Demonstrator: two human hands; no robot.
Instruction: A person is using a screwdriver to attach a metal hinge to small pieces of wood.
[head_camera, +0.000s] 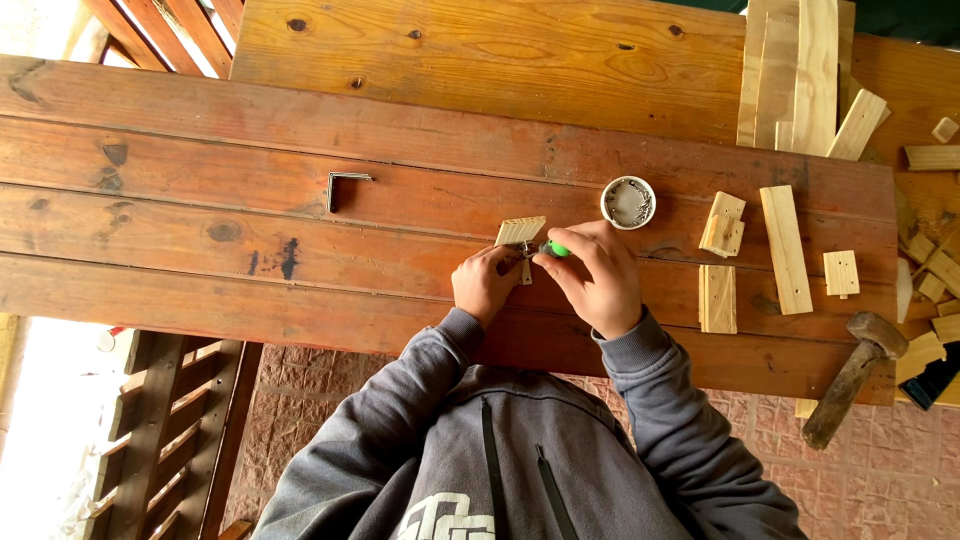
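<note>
Your grey zip-up sweatshirt (500, 470) fills the bottom of the view, both sleeves reaching forward over the near edge of the table (200, 220). That table is built of broad reddish-brown planks, and a paler knotty board (480, 60) lies along its far side. At the far right a bundle of long light wooden slats (800, 70) rests on that board. On the right, a hammer (855, 375) with a wooden handle hangs partly over the near edge. Between it and your hands sit several pale offcuts, the longest a flat strip (786, 248), with a shorter block (717, 298) just beside it and two small squarish pieces (723, 225) above that.

Your right hand (598, 275) has its fingers clenched around a green-handled tool (556, 249), held just at the fingertips. Your left hand (486, 283) pinches down on a small metal piece (524, 250), too small to identify, touching a little ribbed wooden block (520, 231) that lies on the table right above your knuckles. A small round white tub of metal screws (628, 202) stands near your right hand, just beyond it. Well apart to the left lies a dark metal angle bracket (343, 187).
</note>
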